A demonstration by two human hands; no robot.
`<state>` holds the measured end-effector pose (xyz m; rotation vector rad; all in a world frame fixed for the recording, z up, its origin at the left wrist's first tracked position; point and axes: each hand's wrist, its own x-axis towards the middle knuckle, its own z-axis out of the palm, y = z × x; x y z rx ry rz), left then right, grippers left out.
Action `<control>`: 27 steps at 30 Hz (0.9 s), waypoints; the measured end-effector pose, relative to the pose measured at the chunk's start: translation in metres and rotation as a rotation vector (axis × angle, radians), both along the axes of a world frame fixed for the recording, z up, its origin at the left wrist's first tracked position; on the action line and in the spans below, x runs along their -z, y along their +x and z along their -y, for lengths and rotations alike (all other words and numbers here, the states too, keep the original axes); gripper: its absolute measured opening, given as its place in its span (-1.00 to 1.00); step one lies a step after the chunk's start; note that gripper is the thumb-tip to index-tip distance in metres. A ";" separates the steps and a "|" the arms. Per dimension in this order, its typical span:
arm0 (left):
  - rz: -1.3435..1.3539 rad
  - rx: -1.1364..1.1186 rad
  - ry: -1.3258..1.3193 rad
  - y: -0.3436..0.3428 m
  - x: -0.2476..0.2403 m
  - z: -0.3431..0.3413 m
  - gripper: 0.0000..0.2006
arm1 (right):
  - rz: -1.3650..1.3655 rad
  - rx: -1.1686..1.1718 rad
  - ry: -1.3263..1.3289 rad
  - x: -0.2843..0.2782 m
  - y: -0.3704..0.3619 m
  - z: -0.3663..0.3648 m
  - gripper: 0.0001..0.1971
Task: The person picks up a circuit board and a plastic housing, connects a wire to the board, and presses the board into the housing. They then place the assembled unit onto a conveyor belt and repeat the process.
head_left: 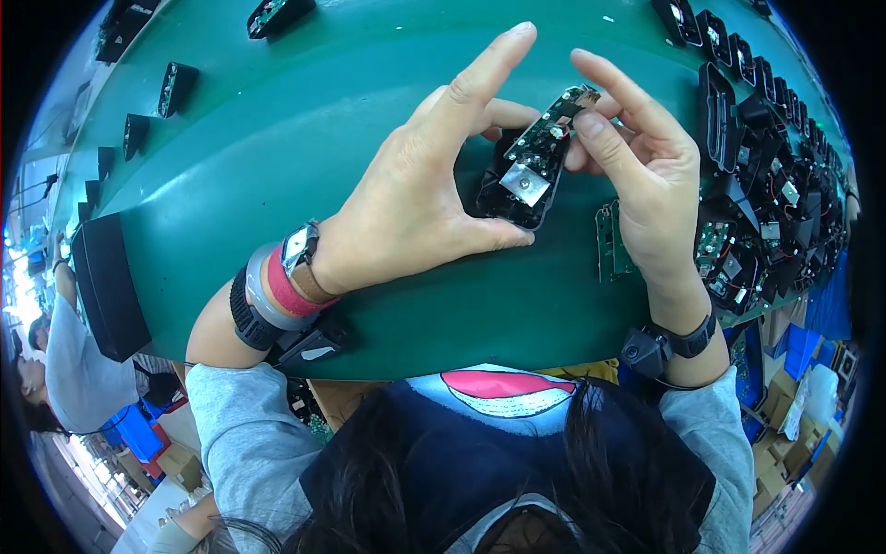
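Over the middle of the table, a black plastic housing (498,196) lies tilted between my hands, with a silver metal plate (524,183) showing inside it. My left hand (401,185) holds the housing, thumb at its near end and bent fingers at its far left side; the index finger stretches away from it. A green circuit board (544,132) sits at the housing's upper part, sticking out past its far end. My right hand (651,171) pinches that board's far right corner between thumb and fingers. Partly behind my right hand, another green circuit board (607,242) lies on the table.
A heap of black housings with boards and wires (771,203) crowds the green table's (277,138) right side. Several black units stand along the far left edge, near a black box (109,286). At left, a person in grey (88,369) sits.
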<state>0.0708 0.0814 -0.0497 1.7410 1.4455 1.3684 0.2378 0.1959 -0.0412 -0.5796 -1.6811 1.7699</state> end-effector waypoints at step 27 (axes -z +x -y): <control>-0.023 -0.161 -0.096 0.021 0.001 0.007 0.09 | 0.484 0.112 0.310 0.005 -0.008 0.012 -0.87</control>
